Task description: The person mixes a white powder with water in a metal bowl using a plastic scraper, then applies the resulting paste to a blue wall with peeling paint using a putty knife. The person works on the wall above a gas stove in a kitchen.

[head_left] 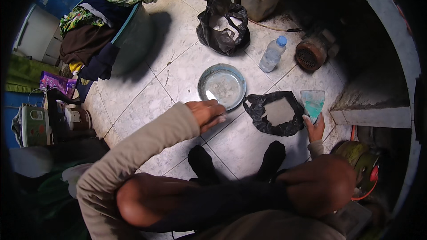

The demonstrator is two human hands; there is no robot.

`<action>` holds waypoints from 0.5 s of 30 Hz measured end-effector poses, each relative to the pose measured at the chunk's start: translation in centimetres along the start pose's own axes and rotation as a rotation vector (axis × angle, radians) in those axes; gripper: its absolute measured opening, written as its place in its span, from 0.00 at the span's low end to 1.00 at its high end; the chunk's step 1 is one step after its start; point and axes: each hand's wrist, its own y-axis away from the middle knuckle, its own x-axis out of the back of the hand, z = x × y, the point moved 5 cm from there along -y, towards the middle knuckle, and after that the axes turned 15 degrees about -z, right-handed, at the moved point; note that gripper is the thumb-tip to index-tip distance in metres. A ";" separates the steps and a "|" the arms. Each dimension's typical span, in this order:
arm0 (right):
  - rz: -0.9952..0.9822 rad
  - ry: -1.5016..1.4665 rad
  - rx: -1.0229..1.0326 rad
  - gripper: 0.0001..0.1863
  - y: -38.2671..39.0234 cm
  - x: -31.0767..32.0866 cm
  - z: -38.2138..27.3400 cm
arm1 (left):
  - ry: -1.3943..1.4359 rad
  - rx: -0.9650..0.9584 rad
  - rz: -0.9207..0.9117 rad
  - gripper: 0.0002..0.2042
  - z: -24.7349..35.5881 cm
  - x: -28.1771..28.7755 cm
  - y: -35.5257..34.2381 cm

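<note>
A shallow round metal basin [201, 79], with greyish residue or liquid inside, sits on the tiled floor in front of me. My left hand [205, 113] is at its near rim, fingers curled together; whether they grip the rim or something small is hidden. In my right hand [315, 129] is a flat, wedge-shaped scraper [314, 102], its broad end pointing away from me and smeared green. Between the two hands, a black plastic bag [284, 129] lies rolled open around grey powder [279, 113].
Beyond the basin stands another black bag [222, 40] with pale contents. A water bottle [272, 54] and a rusty motor [311, 53] are at right. A tub [133, 40] heaped with clothes stands at left. My feet [202, 162] are close below the bag and basin.
</note>
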 end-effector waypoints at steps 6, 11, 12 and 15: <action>0.135 -0.225 -0.168 0.21 1.0 -4.7 3.2 | 0.139 0.421 0.051 0.25 -0.9 -5.0 -11.9; 0.201 -0.364 -0.135 0.20 0.3 -5.3 4.8 | 0.375 0.541 0.311 0.26 -2.8 -10.4 -17.7; 0.177 -0.386 -0.141 0.20 0.2 -5.4 4.3 | 0.449 0.548 0.367 0.27 -3.3 -11.8 -17.8; 0.227 -0.475 -0.195 0.20 0.6 -3.3 3.0 | 0.501 0.500 0.498 0.21 -3.5 -13.0 -18.7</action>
